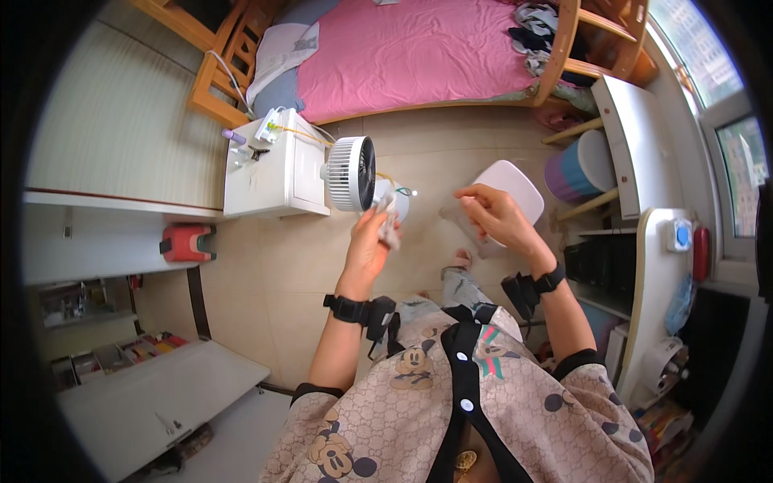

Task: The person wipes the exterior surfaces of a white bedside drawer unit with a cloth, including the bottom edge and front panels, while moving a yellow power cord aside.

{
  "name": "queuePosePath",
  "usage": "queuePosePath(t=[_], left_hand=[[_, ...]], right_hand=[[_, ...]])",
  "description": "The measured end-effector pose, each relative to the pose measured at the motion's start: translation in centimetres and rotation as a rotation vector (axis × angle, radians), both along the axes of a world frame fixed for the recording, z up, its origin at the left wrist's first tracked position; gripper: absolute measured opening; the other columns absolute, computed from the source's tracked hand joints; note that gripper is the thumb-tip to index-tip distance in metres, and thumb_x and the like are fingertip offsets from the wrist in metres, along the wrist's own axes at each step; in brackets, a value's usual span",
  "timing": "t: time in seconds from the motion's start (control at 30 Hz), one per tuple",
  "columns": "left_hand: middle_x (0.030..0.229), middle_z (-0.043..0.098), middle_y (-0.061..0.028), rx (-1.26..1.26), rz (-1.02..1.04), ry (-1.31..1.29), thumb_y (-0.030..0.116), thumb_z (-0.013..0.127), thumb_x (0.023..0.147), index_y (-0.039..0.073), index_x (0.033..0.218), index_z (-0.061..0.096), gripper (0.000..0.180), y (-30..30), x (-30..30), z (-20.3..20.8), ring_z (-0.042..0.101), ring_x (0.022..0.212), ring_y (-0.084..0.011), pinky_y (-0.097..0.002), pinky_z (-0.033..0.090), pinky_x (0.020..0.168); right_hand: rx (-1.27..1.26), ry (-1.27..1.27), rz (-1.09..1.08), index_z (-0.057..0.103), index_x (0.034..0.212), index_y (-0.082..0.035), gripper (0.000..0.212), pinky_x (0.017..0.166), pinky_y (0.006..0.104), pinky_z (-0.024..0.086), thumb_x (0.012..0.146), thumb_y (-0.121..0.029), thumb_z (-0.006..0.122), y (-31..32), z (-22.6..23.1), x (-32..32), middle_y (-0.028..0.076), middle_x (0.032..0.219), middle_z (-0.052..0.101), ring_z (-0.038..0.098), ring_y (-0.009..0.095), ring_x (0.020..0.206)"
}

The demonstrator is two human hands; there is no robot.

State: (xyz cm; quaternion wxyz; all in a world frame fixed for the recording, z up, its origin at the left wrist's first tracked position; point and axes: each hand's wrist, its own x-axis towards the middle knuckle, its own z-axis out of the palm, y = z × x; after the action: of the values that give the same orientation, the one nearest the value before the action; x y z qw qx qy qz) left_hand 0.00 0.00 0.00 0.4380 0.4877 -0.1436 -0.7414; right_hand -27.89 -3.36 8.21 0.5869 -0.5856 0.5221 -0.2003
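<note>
My left hand [369, 241] is raised in front of me and grips a crumpled white cloth or wipe [390, 229] against the back of a small white round fan [354, 174]. The fan faces left, and its body [394, 197] is partly hidden behind the cloth and my fingers. My right hand [495, 211] is held up to the right of the fan and pinches a clear, thin plastic wrapper [463, 225] that hangs below the fingers. Both wrists wear black straps with small black devices.
A white bedside cabinet [278, 173] stands left of the fan, with a bed with a pink sheet [411, 52] beyond. A white stool [515, 185] and a blue and purple bin [576, 169] sit on the tiled floor at right. White desks flank me.
</note>
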Motion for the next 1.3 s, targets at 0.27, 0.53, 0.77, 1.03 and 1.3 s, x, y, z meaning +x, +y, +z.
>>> queuePosePath(t=[0.27,0.53,0.77,1.03,1.3], left_hand=[[0.103,0.055,-0.0033,-0.219,-0.034,0.343,0.043,0.045,0.093,0.010,0.121,0.046,0.043,-5.6,-7.6,4.8,0.052,0.100,-0.0177,-0.0331,0.040,0.088],[0.120,0.050,-0.0091,-0.229,-0.140,0.231,0.044,0.047,0.091,0.000,0.133,0.035,0.062,-9.1,2.1,3.7,0.049,0.110,-0.0192,-0.0345,0.044,0.090],[0.124,0.050,-0.0146,0.143,0.414,-0.324,0.041,0.057,0.085,0.004,0.128,0.043,0.059,-12.3,15.7,-9.7,0.046,0.115,-0.0270,-0.0416,0.042,0.088],[0.124,0.048,-0.0103,0.527,-0.001,-0.256,0.069,0.052,0.074,0.007,0.125,0.048,0.081,-18.0,15.9,-13.1,0.053,0.098,-0.0301,-0.0413,0.045,0.077],[0.105,0.059,-0.0025,0.288,-0.019,-0.375,0.051,0.054,0.081,0.011,0.124,0.052,0.058,-18.3,15.5,-13.7,0.056,0.088,-0.0127,-0.0279,0.046,0.074]], right_hand=[[-0.097,-0.095,0.132,0.052,0.121,-0.002,0.044,0.052,0.0268,0.048,0.085,-0.026,0.062,-7.3,-0.4,5.5,0.012,0.088,0.060,0.058,0.016,0.066],[-0.176,0.091,0.255,0.064,0.104,-0.003,0.027,0.055,0.0259,0.042,0.079,-0.011,0.061,-13.9,-3.4,7.1,0.004,0.071,0.054,0.047,0.010,0.060],[-0.128,0.105,0.198,0.064,0.099,0.000,0.021,0.052,0.0225,0.036,0.083,-0.013,0.060,-18.3,-3.7,10.9,-0.002,0.064,0.049,0.041,0.005,0.059],[-0.030,0.157,0.253,0.064,0.100,-0.001,0.021,0.051,0.0220,0.034,0.084,-0.013,0.060,-20.2,-4.6,14.6,-0.004,0.064,0.046,0.039,0.005,0.058],[-0.044,0.210,0.303,0.064,0.102,-0.002,0.021,0.051,0.0225,0.034,0.083,-0.012,0.060,-22.5,-5.0,15.6,-0.002,0.063,0.047,0.040,0.006,0.057]])
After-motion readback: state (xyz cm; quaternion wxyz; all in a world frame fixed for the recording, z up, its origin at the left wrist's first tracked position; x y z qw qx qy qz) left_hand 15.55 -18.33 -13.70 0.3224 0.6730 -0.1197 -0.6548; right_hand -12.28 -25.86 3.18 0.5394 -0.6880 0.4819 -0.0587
